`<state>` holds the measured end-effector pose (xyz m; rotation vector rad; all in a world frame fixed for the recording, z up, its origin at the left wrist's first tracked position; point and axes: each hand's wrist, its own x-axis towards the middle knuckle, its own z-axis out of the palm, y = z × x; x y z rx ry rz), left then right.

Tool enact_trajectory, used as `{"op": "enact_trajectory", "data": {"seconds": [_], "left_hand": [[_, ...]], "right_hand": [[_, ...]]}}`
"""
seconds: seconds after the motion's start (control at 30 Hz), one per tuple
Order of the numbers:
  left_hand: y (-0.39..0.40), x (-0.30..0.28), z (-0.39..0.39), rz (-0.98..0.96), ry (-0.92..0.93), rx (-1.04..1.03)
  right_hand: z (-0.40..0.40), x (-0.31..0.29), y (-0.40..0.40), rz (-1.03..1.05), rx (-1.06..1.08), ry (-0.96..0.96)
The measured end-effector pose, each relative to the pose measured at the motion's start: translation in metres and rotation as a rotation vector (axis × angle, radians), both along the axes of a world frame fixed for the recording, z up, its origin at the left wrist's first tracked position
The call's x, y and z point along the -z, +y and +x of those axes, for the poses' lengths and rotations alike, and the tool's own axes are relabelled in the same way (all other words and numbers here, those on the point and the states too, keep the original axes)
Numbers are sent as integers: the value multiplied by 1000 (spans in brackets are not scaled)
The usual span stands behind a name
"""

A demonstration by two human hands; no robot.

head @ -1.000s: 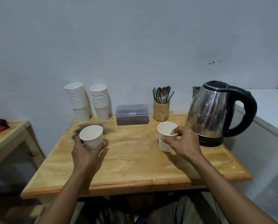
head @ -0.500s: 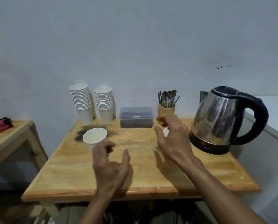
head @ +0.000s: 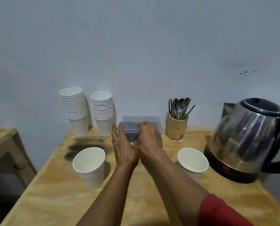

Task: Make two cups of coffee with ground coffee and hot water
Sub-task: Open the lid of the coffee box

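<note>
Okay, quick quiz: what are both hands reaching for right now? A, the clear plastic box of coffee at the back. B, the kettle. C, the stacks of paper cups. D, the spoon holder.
A: the left hand and right hand meet at the clear plastic box, between the paper cup stacks and the spoon holder, away from the kettle.

cup (head: 90,163) left, cup (head: 193,162) right, kettle (head: 248,141) beside

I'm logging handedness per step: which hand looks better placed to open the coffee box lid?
Probably the right hand: its curled fingers sit at the front edge of the coffee box lid. The left hand lies straight-fingered against the box's left end, suited to steadying it.
</note>
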<state>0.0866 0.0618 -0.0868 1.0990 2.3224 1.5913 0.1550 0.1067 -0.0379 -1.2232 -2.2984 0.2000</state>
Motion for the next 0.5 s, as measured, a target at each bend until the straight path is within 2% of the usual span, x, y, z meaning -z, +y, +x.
{"op": "enact_trajectory", "data": {"seconds": [0.1,0.27,0.5], "left_hand": [[14,7,-15,-15,28,52],[22,11,-23,58,32,57],[23,14,-22,70,22,63]], "right_hand": [[-12,11,9,104,5,-57],[-9,24,17,208,-41,-40],[-7,23,17,190,-33,-27]]}}
